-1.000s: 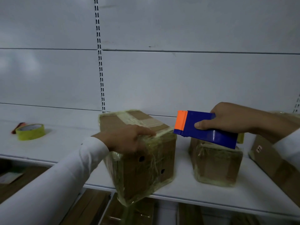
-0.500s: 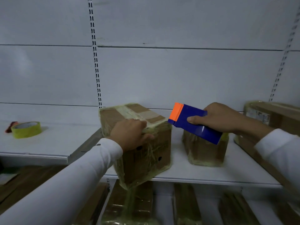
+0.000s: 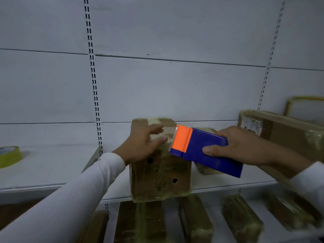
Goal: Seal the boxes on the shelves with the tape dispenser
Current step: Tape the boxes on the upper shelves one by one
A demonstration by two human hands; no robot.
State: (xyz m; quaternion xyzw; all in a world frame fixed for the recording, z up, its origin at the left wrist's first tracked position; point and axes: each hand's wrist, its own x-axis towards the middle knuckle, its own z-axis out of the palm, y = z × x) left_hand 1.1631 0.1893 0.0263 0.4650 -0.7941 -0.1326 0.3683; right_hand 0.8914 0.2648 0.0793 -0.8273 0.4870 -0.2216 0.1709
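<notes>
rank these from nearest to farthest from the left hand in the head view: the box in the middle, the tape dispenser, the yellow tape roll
1. Box in the middle: directly under the left hand, which rests on its top.
2. Tape dispenser: just right of the left hand, gripped by the right hand.
3. Yellow tape roll: far left on the shelf.

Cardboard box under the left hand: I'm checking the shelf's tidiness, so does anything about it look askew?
Yes. The cardboard box juts over the shelf front edge, its bottom corner overhanging, while the left hand rests on top.
</notes>
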